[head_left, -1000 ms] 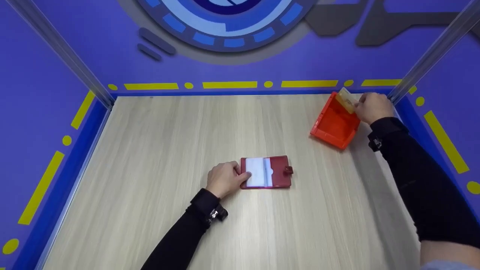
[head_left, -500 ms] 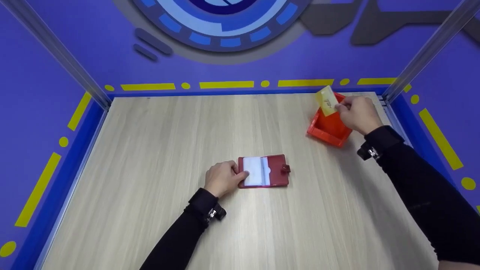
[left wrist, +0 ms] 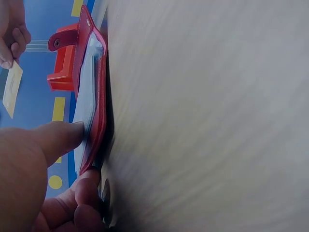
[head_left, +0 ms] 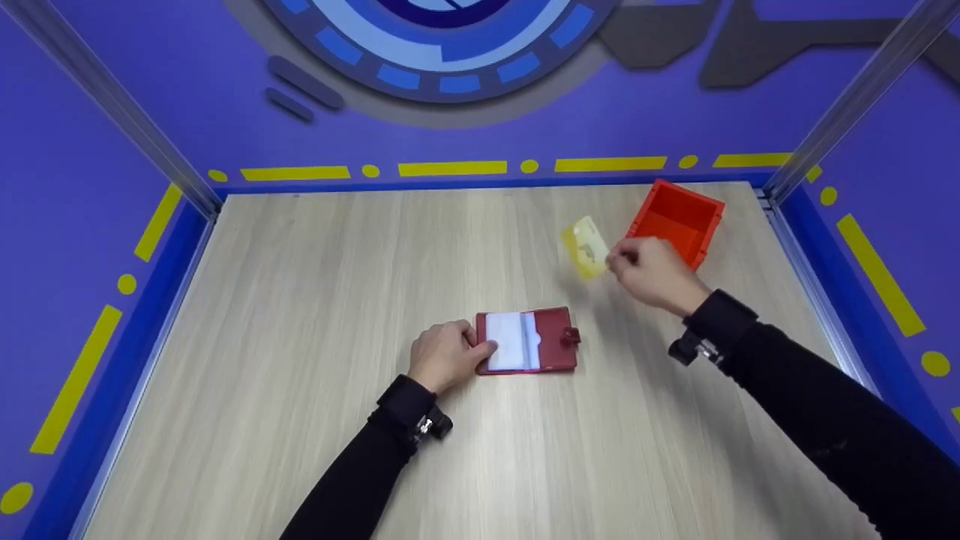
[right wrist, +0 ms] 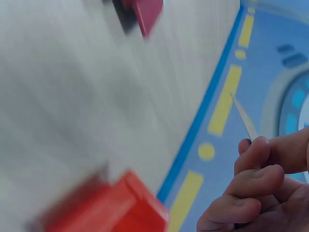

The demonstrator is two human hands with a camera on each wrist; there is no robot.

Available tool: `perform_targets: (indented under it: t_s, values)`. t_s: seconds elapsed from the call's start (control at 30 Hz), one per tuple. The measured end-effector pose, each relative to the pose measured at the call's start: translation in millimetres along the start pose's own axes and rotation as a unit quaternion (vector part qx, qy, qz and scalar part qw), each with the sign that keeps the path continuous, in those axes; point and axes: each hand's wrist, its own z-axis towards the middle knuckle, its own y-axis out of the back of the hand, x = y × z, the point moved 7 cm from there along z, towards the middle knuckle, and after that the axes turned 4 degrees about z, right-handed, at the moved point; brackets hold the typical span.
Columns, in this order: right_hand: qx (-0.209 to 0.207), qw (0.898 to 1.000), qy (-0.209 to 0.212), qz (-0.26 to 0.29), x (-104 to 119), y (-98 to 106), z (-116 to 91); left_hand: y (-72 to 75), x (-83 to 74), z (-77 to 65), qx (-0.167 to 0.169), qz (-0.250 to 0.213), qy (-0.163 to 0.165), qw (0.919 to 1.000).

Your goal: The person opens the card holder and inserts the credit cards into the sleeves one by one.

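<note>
An open red card holder [head_left: 556, 341] with clear plastic sleeves lies on the table, its snap strap pointing right. My left hand [head_left: 444, 355] grips its left edge, thumb on the sleeves and fingers at the underside, as the left wrist view shows [left wrist: 58, 140]. Above the table, between the card holder and an orange-red bin [head_left: 679, 214], my right hand [head_left: 654, 274] pinches a yellow and white card [head_left: 587, 247] by its edge. In the right wrist view the card [right wrist: 245, 117] appears nearly edge-on between thumb and fingertip.
The bin stands at the back right of the pale wood table [head_left: 315, 300], partly hidden by my right hand. Purple-blue panels with yellow dashes [head_left: 452, 168] wall the table at the back and both sides.
The card has come out of the bin and moved left and toward me in my right hand. The bin has shifted slightly. My left hand keeps its hold on the card holder.
</note>
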Motion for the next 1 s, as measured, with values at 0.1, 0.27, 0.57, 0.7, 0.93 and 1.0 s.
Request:
perform_targets:
  t_s: [0.1, 0.27, 0.57, 0.7, 0.93, 1.0]
  values:
    - [0.013, 1.0, 0.003, 0.001, -0.8, -19.8, -7.0, -0.5, 0.0, 0.4, 0.004, -0.002, 0.003, 1.0]
    - [0.025, 0.999, -0.019, 0.009, -7.7, -51.8, -17.9, -0.6, -0.2, 1.0, 0.009, -0.005, 0.007, 0.9999]
    - [0.07, 0.997, -0.036, 0.012, -10.4, -101.7, -32.5, -1.4, 0.6, 0.9, 0.015, -0.002, 0.008, 0.9999]
    - [0.068, 0.997, -0.045, 0.01, -12.5, -109.5, -32.9, -1.5, 0.3, 0.2, 0.018, -0.002, 0.011, 0.9998]
    - [0.072, 0.995, -0.06, 0.033, -18.6, -113.6, -29.4, -0.9, 1.3, 0.5, 0.019, -0.005, 0.015, 0.9997]
    - [0.075, 0.995, -0.061, 0.04, -19.6, -114.5, -29.3, -0.7, 1.3, 0.4, 0.019, -0.004, 0.014, 0.9997]
